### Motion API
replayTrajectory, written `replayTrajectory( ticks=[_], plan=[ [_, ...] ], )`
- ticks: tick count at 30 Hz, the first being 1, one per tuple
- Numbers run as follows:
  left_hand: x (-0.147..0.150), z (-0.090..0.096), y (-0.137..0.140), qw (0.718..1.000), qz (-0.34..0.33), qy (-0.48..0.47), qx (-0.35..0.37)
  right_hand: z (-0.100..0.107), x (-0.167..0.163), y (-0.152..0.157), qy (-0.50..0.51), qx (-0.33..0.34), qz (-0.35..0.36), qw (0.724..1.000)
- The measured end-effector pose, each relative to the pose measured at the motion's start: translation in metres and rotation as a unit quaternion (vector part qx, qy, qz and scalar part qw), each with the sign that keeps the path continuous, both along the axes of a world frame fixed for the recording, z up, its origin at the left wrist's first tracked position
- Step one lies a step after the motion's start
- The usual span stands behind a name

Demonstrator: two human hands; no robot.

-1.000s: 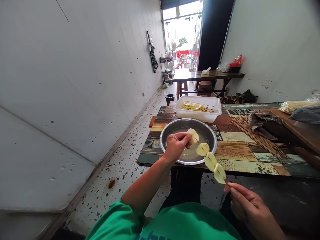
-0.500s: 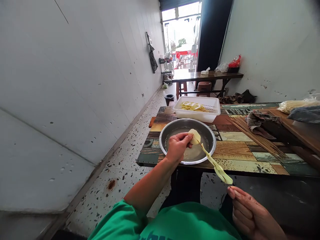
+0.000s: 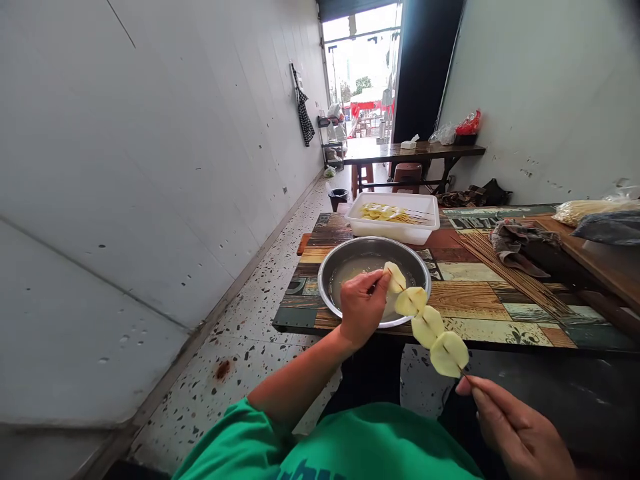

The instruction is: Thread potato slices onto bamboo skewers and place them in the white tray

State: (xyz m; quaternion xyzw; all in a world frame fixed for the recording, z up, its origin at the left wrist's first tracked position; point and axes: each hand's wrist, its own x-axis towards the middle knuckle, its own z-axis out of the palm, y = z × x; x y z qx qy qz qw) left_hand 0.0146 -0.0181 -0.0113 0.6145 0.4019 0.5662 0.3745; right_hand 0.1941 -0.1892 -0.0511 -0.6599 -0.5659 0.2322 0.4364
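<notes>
Several thin, pale yellow slices, which look like potato [image 3: 428, 327], are threaded on a thin wooden skewer [image 3: 465, 373], their flat faces turned toward me. At the skewer's lower end, my right hand [image 3: 520, 423] pinches the stick between thumb and fingers. My left hand [image 3: 363, 308] is closed at the far end, with thumb and fingers on the edge of the end slice [image 3: 395, 277]. Beneath my left hand stands a metal basin [image 3: 326, 293] with cloudy water; the hand hides part of its inside.
Behind the basin, a white plastic tub [image 3: 395, 232] holds slices on skewers. Bare skewers [image 3: 515, 273] lie in a bundle on the patterned table [image 3: 465, 303], beside a crumpled cloth [image 3: 520, 243]. Bagged goods [image 3: 590, 212] rest on a board at right. A wall runs along the left.
The skewered slices have turned from edge-on to face-on and now sit spread along the stick. My left hand has shifted slightly down and right; my right hand has rotated a little.
</notes>
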Motion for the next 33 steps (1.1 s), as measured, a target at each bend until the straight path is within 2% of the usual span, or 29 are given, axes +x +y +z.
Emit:
replayTrajectory(
  ticks=[2, 5, 9, 12, 15, 20, 24, 26, 28, 31, 33],
  plan=[
    [0.002, 0.000, -0.003, 1.000, -0.013, -0.008, -0.014, 0.003, -0.002, 0.000, 0.009, -0.005, -0.005, 1.000],
    [0.005, 0.001, -0.003, 0.995, -0.041, -0.060, -0.074, -0.004, -0.001, 0.002, 0.023, -0.024, -0.004, 0.999],
    [0.001, 0.003, 0.002, 0.971, -0.092, -0.163, -0.151, -0.022, 0.001, 0.008, 0.090, -0.068, 0.001, 0.994],
    [-0.003, 0.007, 0.004, 0.956, -0.134, -0.173, -0.195, -0.028, -0.001, 0.013, 0.126, -0.063, -0.005, 0.990],
    [-0.007, 0.012, 0.004, 0.957, -0.161, -0.138, -0.200, -0.025, -0.005, 0.016, 0.077, -0.024, -0.024, 0.996],
    [-0.008, 0.015, 0.005, 0.948, -0.163, -0.136, -0.236, -0.020, -0.008, 0.019, -0.031, 0.057, -0.031, 0.997],
    [-0.005, 0.013, 0.009, 0.944, -0.141, -0.134, -0.266, -0.031, -0.011, 0.021, -0.139, 0.163, -0.018, 0.976],
    [-0.002, 0.012, 0.012, 0.946, -0.125, -0.132, -0.269, -0.036, -0.012, 0.021, -0.186, 0.194, -0.020, 0.963],
    [-0.002, 0.012, 0.014, 0.943, -0.131, -0.138, -0.273, -0.039, -0.012, 0.022, -0.195, 0.191, -0.024, 0.962],
    [-0.005, 0.013, 0.017, 0.914, -0.231, -0.151, -0.296, -0.038, -0.010, 0.023, -0.158, 0.146, -0.032, 0.976],
    [-0.008, 0.011, 0.019, 0.903, -0.268, -0.144, -0.303, -0.039, -0.008, 0.024, -0.142, 0.131, -0.030, 0.981]
  ],
)
